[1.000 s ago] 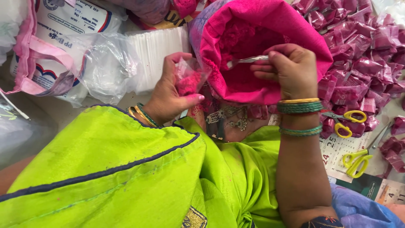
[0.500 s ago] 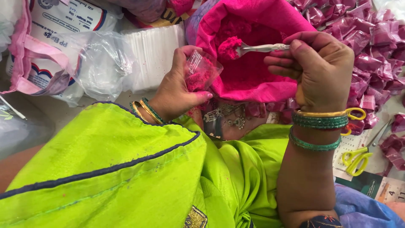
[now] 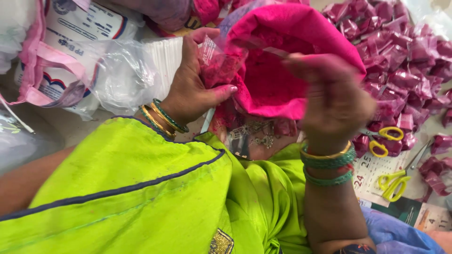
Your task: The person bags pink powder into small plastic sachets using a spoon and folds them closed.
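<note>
Head view: the left hand (image 3: 193, 89) pinches a small clear packet (image 3: 217, 66) of pink powder between thumb and fingers, holding it upright just against the near-left rim of the big pink powder bag (image 3: 282, 70). The right hand (image 3: 329, 101) is blurred with motion; its fingers look curled around a thin metal spoon (image 3: 263, 47), whose streak reaches toward the packet's mouth, though the blur makes the grip hard to confirm.

Against the picture from half a second ago, the spoon has swung from lying level over the bag's middle to slanting leftward at the packet, and the right hand has dropped lower over the bag. The left hand has lifted the packet slightly and tipped its opening toward the spoon. That reads as powder being carried from bag to packet.

Unchanged around them: a heap of filled pink packets (image 3: 405, 56) at the right, yellow-handled scissors (image 3: 386, 138) beside it, and a stack of empty clear bags (image 3: 160, 61) at the left.
</note>
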